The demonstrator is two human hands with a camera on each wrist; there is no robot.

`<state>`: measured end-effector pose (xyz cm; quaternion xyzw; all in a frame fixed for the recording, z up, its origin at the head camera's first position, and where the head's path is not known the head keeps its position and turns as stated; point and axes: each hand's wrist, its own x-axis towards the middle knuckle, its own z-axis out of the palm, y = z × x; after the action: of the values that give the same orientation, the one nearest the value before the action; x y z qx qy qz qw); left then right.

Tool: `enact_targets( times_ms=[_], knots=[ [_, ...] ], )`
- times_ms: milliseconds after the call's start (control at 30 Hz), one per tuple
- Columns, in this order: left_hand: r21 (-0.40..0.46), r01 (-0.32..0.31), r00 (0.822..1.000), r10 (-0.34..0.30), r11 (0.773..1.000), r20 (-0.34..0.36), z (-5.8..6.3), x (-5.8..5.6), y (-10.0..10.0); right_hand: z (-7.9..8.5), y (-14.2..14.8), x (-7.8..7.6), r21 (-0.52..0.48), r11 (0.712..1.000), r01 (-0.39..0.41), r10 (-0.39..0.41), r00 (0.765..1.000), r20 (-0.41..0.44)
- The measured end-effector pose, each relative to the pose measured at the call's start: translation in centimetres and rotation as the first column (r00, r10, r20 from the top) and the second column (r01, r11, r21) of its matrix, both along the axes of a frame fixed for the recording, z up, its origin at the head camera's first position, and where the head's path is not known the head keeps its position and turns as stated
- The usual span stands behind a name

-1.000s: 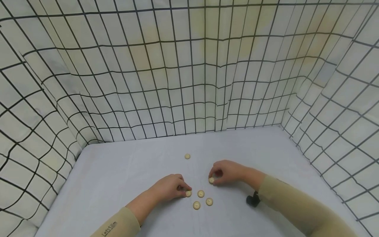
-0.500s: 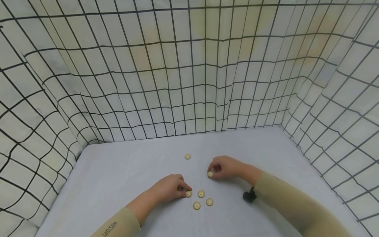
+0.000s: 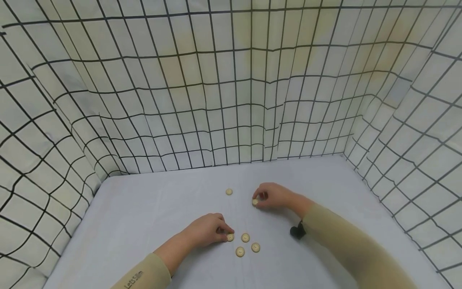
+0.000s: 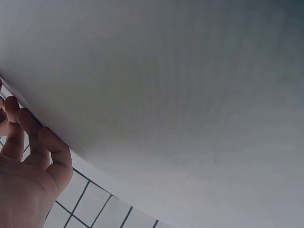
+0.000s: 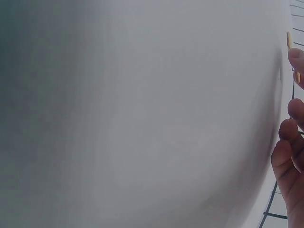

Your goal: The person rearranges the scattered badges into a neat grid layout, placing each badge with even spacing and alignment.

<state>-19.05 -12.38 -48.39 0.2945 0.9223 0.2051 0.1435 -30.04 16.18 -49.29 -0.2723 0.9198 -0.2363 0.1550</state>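
— What is held?
— Left hand pinches one button beside three loose buttons on the table; right hand pinches another button, farther away.
— How to handle?
— Probably light, stiff; take the rim.

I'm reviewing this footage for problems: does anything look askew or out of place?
Only the gridded backdrop looks askew: its lines bend and kink, perhaps from loose fabric. One button lies apart from the three other loose buttons, perhaps deliberately. No spill shows.
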Motion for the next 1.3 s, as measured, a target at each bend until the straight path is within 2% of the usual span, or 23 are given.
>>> enact_targets(
  times_ms=[400, 633, 900, 1300],
  knots=[
    [0.016, 0.008, 1.0, -0.008, 1.0, -0.014, 0.0, 0.0, -0.2, -0.2, -1.5, -1.8, -0.023, 0.995, 0.097, -0.097, 0.995, 0.0],
    [0.018, 0.002, 1.0, -0.002, 1.0, 0.002, -0.2, -0.1, -0.1, 0.3, -2.5, -2.4, -0.036, 0.992, 0.122, -0.122, 0.993, 0.0],
    [0.02, 0.0, 1.0, 0.0, 1.0, 0.003, -0.3, -0.1, -0.1, 0.0, -3.0, -3.3, -0.029, 0.987, 0.155, -0.156, 0.988, -0.011],
    [0.019, 0.002, 1.0, -0.002, 1.0, 0.002, -0.4, -0.2, -0.2, -0.1, -3.5, -3.6, 0.006, 0.987, 0.163, -0.163, 0.987, -0.009]
  ],
)
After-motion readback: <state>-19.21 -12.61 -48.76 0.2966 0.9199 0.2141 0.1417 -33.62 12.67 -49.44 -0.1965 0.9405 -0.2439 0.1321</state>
